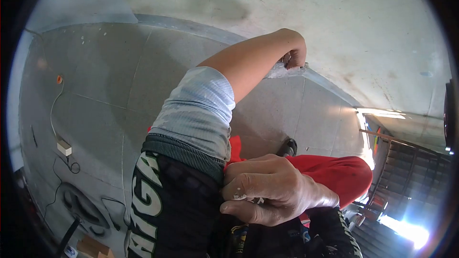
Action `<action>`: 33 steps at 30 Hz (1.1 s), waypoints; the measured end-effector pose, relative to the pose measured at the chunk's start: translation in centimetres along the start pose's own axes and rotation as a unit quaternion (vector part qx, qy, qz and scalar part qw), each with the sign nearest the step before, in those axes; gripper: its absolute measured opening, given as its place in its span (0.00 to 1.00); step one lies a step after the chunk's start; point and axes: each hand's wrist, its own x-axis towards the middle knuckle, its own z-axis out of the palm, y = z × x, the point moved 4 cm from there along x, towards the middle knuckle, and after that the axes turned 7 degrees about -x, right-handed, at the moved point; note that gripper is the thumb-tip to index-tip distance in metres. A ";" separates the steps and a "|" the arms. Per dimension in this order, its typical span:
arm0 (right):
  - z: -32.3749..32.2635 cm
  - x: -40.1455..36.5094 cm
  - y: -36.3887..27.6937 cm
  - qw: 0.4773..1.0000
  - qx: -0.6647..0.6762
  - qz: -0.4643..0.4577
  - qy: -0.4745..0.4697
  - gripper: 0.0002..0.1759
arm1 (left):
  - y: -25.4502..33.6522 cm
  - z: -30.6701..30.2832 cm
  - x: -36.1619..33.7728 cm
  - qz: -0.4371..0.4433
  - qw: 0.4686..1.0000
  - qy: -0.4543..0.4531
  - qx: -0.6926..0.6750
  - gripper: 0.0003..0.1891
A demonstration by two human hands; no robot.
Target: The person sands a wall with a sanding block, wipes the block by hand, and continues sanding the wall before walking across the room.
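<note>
My left arm stretches forward, its light blue patterned sleeve bunched at the elbow. My left hand (296, 53) is bent down at the wrist, close to the foot of the pale wall (344, 24). Its fingers curl inward, and what they hold is mostly hidden. Right by them, along the wall's base, shows a rough greyish-white piece (277, 70) that I cannot name. Nearer to me, my right hand (275, 188) is closed in front of my body, thumb against fingers. Small white bits show between its fingers and on one knuckle; the rest is hidden.
Grey floor tiles (100, 76) meet the wall along a skirting strip (191, 26). A white power block (64, 147) with cords, a round dark-rimmed item (82, 206) and a cardboard box (94, 247) lie to the left. My red-clad knee (334, 174) is at right, near a bright doorway.
</note>
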 end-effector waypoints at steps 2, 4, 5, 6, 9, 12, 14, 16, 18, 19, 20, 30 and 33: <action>0.1 -0.2 0.2 1.000 0.020 0.016 0.006 0.07 | 0.3 0.3 0.0 0.009 1.000 -0.002 0.000 0.24; 0.3 -0.3 0.6 0.996 0.061 0.058 -0.002 0.07 | 0.2 0.4 0.6 -0.001 1.000 -0.002 0.011 0.22; 0.3 -0.3 0.8 0.996 0.063 0.059 -0.001 0.07 | 0.2 0.4 0.9 -0.002 1.000 -0.003 0.010 0.22; 0.3 -0.3 1.0 0.997 0.067 0.048 -0.009 0.07 | 0.2 0.4 1.3 -0.003 1.000 -0.004 0.002 0.22; 0.0 -0.3 1.1 1.000 0.020 0.006 0.018 0.08 | 0.0 0.6 2.0 -0.008 1.000 -0.014 0.000 0.22; -0.5 0.0 1.0 0.985 -0.122 -0.007 0.120 0.12 | 0.3 0.5 2.0 -0.006 1.000 -0.025 0.019 0.22; -0.7 0.3 0.6 0.960 -0.208 0.009 0.185 0.14 | 0.7 0.6 1.1 -0.005 0.999 -0.027 0.031 0.22; -0.6 0.8 -0.1 0.956 -0.238 0.032 0.171 0.17 | 0.8 0.6 0.2 -0.005 1.000 -0.018 0.013 0.22; -0.4 0.5 -0.1 0.954 -0.248 0.026 0.165 0.16 | 0.7 0.7 0.3 -0.008 1.000 -0.019 0.019 0.24; -0.3 0.3 -0.2 0.952 -0.262 0.022 0.160 0.15 | 0.6 0.7 0.5 -0.011 1.000 -0.016 0.023 0.24; -0.3 0.0 -0.3 0.952 -0.260 0.020 0.162 0.15 | 0.6 0.6 0.7 -0.013 0.999 -0.014 0.027 0.24; -0.7 -0.2 1.4 0.969 -0.111 0.112 0.191 0.08 | 0.4 0.8 1.5 -0.017 1.000 -0.023 0.013 0.24; -1.1 -0.7 1.6 0.963 -0.015 0.162 0.214 0.03 | 0.6 0.8 0.7 -0.006 1.000 -0.024 0.020 0.24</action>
